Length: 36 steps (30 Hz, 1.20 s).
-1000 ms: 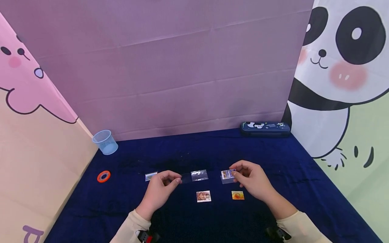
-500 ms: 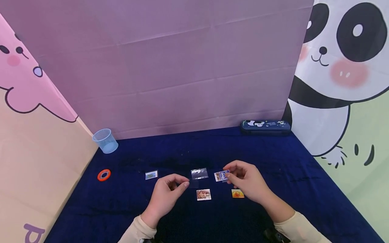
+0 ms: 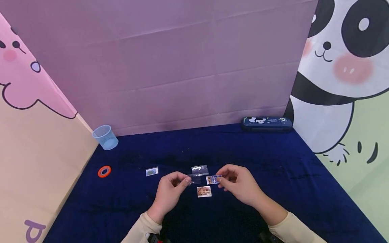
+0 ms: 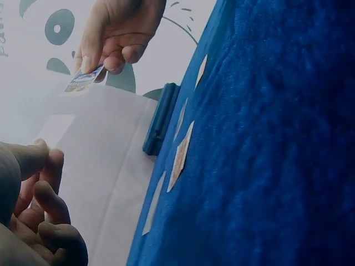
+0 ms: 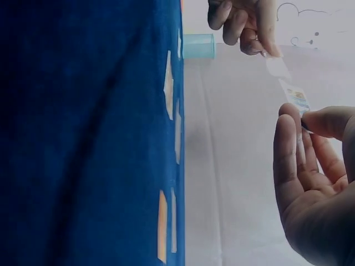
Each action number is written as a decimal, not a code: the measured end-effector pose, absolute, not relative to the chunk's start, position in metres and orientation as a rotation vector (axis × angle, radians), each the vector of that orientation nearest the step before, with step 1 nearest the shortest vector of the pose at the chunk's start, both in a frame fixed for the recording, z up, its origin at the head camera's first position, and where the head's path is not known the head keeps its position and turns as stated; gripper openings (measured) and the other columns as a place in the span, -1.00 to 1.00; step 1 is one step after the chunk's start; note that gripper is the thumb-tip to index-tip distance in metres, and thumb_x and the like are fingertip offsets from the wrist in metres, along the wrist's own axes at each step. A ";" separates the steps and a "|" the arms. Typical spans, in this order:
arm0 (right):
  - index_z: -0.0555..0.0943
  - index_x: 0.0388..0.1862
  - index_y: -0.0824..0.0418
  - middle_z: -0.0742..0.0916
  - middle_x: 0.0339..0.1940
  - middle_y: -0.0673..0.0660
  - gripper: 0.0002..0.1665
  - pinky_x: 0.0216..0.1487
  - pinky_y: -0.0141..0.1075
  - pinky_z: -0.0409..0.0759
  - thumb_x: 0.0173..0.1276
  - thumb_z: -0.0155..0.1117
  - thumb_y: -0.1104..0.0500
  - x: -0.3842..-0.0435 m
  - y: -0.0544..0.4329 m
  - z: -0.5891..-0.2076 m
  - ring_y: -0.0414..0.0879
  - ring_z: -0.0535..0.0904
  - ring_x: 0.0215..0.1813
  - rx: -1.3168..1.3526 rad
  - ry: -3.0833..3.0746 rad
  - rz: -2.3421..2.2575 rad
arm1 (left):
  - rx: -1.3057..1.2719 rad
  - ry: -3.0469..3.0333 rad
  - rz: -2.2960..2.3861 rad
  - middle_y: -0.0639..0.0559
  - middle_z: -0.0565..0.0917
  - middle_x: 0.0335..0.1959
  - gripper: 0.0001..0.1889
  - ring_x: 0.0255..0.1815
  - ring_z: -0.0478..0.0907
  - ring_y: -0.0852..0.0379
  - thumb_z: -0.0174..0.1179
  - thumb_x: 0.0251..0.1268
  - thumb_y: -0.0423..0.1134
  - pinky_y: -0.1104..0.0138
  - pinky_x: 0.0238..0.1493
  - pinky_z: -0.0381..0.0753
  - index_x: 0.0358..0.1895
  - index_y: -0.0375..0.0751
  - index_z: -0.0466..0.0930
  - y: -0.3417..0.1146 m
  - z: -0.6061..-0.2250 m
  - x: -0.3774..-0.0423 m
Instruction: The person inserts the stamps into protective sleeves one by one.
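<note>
My left hand [image 3: 170, 194] pinches the edge of a small clear plastic sleeve [image 3: 196, 179] above the table. Facing it, my right hand [image 3: 241, 185] pinches a blue-and-white postage stamp [image 3: 212, 179] between thumb and fingers. The stamp's left edge is close to the sleeve's right edge; the right wrist view shows a small gap between them. Below them lies a brownish stamp [image 3: 204, 191], and behind them another clear sleeve [image 3: 199, 169]. A yellow-orange stamp [image 5: 162, 227] lies on the cloth, hidden by my right hand in the head view.
A stamp with a blue-green picture [image 3: 152, 171] lies left of my hands, apparently inside a clear sleeve. Farther left are an orange ring [image 3: 104, 171] and a translucent blue cup [image 3: 105, 137]. A dark blue pencil case [image 3: 267, 124] lies at the back right of the blue cloth [image 3: 127, 209].
My right hand has carried the blue-and-white stamp leftward, away from the sleeve lying behind it. My left hand has moved right with its clear sleeve, so the two have come close together.
</note>
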State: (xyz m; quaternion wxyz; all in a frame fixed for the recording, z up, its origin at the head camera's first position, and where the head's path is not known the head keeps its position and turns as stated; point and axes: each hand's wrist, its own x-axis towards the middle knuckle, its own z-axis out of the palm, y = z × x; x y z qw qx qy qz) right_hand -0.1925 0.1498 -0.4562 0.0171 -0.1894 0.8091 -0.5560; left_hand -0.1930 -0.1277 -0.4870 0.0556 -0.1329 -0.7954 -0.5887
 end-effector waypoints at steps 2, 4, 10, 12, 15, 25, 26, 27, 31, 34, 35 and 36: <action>0.69 -0.09 0.17 0.77 -0.24 0.22 -0.90 -0.31 -0.20 0.73 0.46 0.39 0.26 -0.193 0.149 -0.460 0.04 0.75 -0.30 -0.597 2.486 -1.764 | -0.409 -2.414 -1.820 0.10 0.76 -0.40 -0.86 -0.48 0.56 0.14 0.35 0.47 -0.16 0.39 -0.43 0.42 -0.31 -0.06 0.76 -0.126 -0.488 -0.193; 0.68 -0.09 0.20 0.77 -0.22 0.25 -0.90 -0.27 -0.18 0.74 0.45 0.39 0.27 -0.193 0.148 -0.463 0.01 0.76 -0.29 -0.599 2.452 -1.800 | -0.416 -2.408 -1.857 0.08 0.76 -0.42 -0.83 -0.42 0.62 0.06 0.33 0.48 -0.16 0.39 -0.40 0.42 -0.32 -0.09 0.76 -0.125 -0.489 -0.193; 0.67 -0.08 0.25 0.77 -0.20 0.26 -0.88 -0.24 -0.16 0.75 0.45 0.38 0.27 -0.193 0.145 -0.465 0.03 0.77 -0.28 -0.593 2.396 -1.854 | -0.418 -2.384 -1.934 0.04 0.77 -0.45 -0.77 -0.34 0.63 0.02 0.32 0.48 -0.14 0.37 -0.32 0.42 -0.36 -0.16 0.75 -0.121 -0.489 -0.190; 0.67 -0.09 0.24 0.76 -0.21 0.27 -0.88 -0.25 -0.16 0.75 0.45 0.39 0.25 -0.192 0.145 -0.465 0.03 0.76 -0.28 -0.584 2.403 -1.854 | -0.408 -2.382 -1.949 0.03 0.77 -0.44 -0.77 -0.34 0.63 -0.04 0.33 0.47 -0.13 0.37 -0.31 0.42 -0.36 -0.16 0.76 -0.121 -0.489 -0.189; 0.67 -0.10 0.24 0.77 -0.23 0.28 -0.88 -0.25 -0.17 0.75 0.45 0.40 0.23 -0.191 0.144 -0.464 0.03 0.76 -0.29 -0.571 2.424 -1.852 | -0.401 -2.383 -1.963 0.02 0.78 -0.44 -0.79 -0.36 0.63 -0.06 0.33 0.47 -0.16 0.38 -0.32 0.41 -0.33 -0.18 0.76 -0.120 -0.491 -0.189; 0.67 -0.12 0.23 0.78 -0.25 0.16 -0.91 -0.22 -0.17 0.76 0.45 0.38 0.28 -0.190 0.143 -0.465 0.03 0.77 -0.27 -0.522 2.420 -1.892 | -0.417 -2.377 -1.966 0.01 0.79 -0.46 -0.82 -0.49 0.50 0.15 0.33 0.48 -0.19 0.37 -0.36 0.35 -0.34 -0.15 0.74 -0.119 -0.493 -0.187; 0.67 -0.12 0.24 0.78 -0.25 0.16 -0.91 -0.22 -0.17 0.76 0.45 0.38 0.27 -0.190 0.143 -0.465 0.03 0.77 -0.27 -0.522 2.415 -1.894 | -0.419 -2.383 -1.965 0.02 0.79 -0.46 -0.82 -0.48 0.53 0.12 0.32 0.49 -0.20 0.37 -0.35 0.35 -0.34 -0.15 0.74 -0.119 -0.492 -0.187; 0.67 -0.12 0.24 0.78 -0.25 0.17 -0.91 -0.22 -0.17 0.76 0.45 0.38 0.27 -0.191 0.143 -0.465 0.04 0.77 -0.27 -0.522 2.411 -1.894 | -0.420 -2.387 -1.968 0.01 0.79 -0.46 -0.82 -0.46 0.55 0.11 0.32 0.48 -0.20 0.37 -0.34 0.37 -0.34 -0.16 0.73 -0.119 -0.492 -0.187; 0.67 -0.11 0.25 0.78 -0.25 0.17 -0.90 -0.22 -0.16 0.76 0.46 0.38 0.26 -0.191 0.143 -0.466 0.04 0.77 -0.28 -0.533 2.402 -1.892 | -0.431 -2.390 -1.981 -0.01 0.78 -0.47 -0.81 -0.37 0.66 0.07 0.34 0.47 -0.19 0.36 -0.29 0.43 -0.34 -0.17 0.72 -0.119 -0.491 -0.186; 0.67 -0.11 0.25 0.77 -0.25 0.18 -0.89 -0.22 -0.16 0.76 0.45 0.39 0.25 -0.191 0.143 -0.466 0.03 0.76 -0.28 -0.550 2.395 -1.880 | -0.441 -2.385 -1.989 -0.03 0.78 -0.46 -0.81 -0.34 0.69 0.07 0.35 0.45 -0.17 0.36 -0.29 0.47 -0.33 -0.18 0.72 -0.118 -0.492 -0.185; 0.67 -0.11 0.25 0.77 -0.24 0.18 -0.89 -0.22 -0.17 0.75 0.45 0.39 0.25 -0.190 0.143 -0.466 0.03 0.76 -0.28 -0.555 2.392 -1.875 | -0.444 -2.383 -1.989 -0.04 0.78 -0.46 -0.81 -0.35 0.69 0.07 0.35 0.44 -0.17 0.36 -0.29 0.47 -0.33 -0.19 0.72 -0.118 -0.492 -0.185; 0.67 -0.11 0.25 0.77 -0.24 0.19 -0.89 -0.22 -0.16 0.75 0.45 0.39 0.25 -0.190 0.143 -0.466 0.03 0.76 -0.28 -0.560 2.389 -1.868 | -0.448 -2.383 -1.990 -0.04 0.78 -0.46 -0.81 -0.35 0.70 0.07 0.36 0.44 -0.16 0.36 -0.30 0.48 -0.33 -0.19 0.72 -0.118 -0.493 -0.186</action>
